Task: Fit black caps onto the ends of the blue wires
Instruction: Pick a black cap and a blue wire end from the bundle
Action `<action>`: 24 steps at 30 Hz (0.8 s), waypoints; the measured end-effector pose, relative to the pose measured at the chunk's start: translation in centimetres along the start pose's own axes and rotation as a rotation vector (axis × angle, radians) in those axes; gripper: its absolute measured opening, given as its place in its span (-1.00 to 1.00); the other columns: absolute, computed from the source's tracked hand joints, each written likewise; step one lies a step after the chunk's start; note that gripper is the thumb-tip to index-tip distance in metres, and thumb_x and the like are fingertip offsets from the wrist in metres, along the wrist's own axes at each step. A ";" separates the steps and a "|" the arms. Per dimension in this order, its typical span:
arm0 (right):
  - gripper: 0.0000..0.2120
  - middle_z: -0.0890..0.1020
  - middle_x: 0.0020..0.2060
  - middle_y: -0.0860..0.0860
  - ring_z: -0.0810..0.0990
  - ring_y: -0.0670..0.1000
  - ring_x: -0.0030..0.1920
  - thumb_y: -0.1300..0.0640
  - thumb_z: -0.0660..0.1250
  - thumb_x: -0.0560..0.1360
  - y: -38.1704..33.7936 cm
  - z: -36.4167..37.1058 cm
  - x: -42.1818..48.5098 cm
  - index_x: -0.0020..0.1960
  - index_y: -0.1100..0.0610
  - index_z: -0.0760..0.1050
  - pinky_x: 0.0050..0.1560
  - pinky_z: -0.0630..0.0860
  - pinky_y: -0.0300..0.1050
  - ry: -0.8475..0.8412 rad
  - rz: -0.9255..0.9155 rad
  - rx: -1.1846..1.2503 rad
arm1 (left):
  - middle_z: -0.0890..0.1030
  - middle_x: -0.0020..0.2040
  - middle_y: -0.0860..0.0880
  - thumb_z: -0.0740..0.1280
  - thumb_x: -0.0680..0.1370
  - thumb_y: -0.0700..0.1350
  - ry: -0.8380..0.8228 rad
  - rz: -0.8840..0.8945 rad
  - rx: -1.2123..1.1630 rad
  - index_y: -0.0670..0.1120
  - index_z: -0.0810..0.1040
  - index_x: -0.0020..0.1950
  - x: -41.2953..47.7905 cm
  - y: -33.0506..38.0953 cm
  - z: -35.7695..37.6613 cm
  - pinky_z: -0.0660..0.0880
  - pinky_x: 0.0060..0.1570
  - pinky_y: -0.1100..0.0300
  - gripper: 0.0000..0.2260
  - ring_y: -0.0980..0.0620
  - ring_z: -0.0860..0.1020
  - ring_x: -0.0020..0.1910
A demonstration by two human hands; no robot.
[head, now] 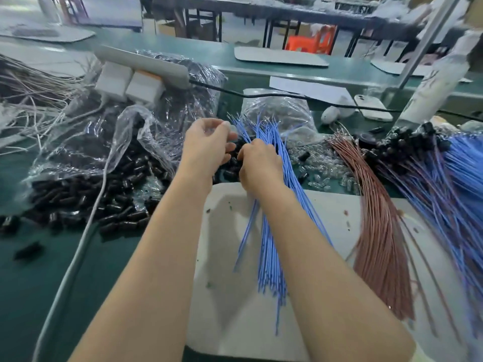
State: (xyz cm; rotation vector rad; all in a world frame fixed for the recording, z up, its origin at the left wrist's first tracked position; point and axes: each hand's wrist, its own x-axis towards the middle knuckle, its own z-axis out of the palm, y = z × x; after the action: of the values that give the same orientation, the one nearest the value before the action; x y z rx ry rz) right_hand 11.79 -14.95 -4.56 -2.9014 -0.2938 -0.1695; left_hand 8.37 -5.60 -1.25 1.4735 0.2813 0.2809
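A bundle of bare blue wires (269, 246) lies fanned on a white board (230, 296) in front of me. My right hand (258, 163) curls over the bundle's upper part and grips wires there. My left hand (209, 145) hovers just left of the wire tips with fingers curled; what it pinches is blurred. Loose black caps (78, 199) spill from a clear plastic bag (109, 142) on the left, and a few lie between my hands. At the far right lies a heap of blue wires with black caps fitted (423, 163).
A bundle of pink-brown wires (376, 231) lies right of the board. A white cable (75, 257) crosses the green table from chargers on a power strip (141, 66). Clear small parts (329, 168), a phone (371, 105) and a second bag (277, 111) sit behind.
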 end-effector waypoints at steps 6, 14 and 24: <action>-0.69 0.40 0.15 0.16 0.36 0.20 0.18 0.25 0.17 0.51 1.2 0.0 0.5 0.24 0.15 0.46 -0.03 0.31 0.00 -0.024 -0.079 -0.025 | 0.62 -0.17 0.04 0.22 0.59 -0.13 -0.031 -0.064 -0.104 -0.02 0.46 -0.03 -0.6 -0.9 1.7 0.49 -0.33 0.34 -0.95 0.27 0.53 -0.44; -0.77 0.45 0.12 0.18 0.41 0.19 0.16 0.24 0.17 0.54 0.9 0.3 0.5 0.16 0.17 0.50 0.02 0.36 -0.02 0.041 0.006 0.053 | 0.60 -0.13 0.01 0.22 0.60 -0.16 -0.007 -0.075 -0.124 -0.03 0.45 -0.03 -0.5 -1.2 2.3 0.47 -0.40 0.37 -0.95 0.22 0.51 -0.39; -0.93 0.62 -0.17 0.05 0.62 0.06 -0.09 0.23 0.35 0.49 4.1 -4.2 -2.1 -0.05 0.13 0.49 0.06 0.55 0.00 0.261 0.060 0.841 | 0.66 -0.10 -0.09 0.24 0.61 -0.13 -0.185 0.024 0.028 -0.17 0.60 0.04 -1.1 -2.0 4.7 0.54 -0.11 0.28 -0.82 0.08 0.62 -0.13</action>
State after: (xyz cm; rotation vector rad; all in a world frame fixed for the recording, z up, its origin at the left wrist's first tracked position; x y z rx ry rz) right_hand 10.24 -20.17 -1.60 -2.0258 -0.1714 -0.3192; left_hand 9.01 -10.57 -2.89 1.5200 0.1193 0.1591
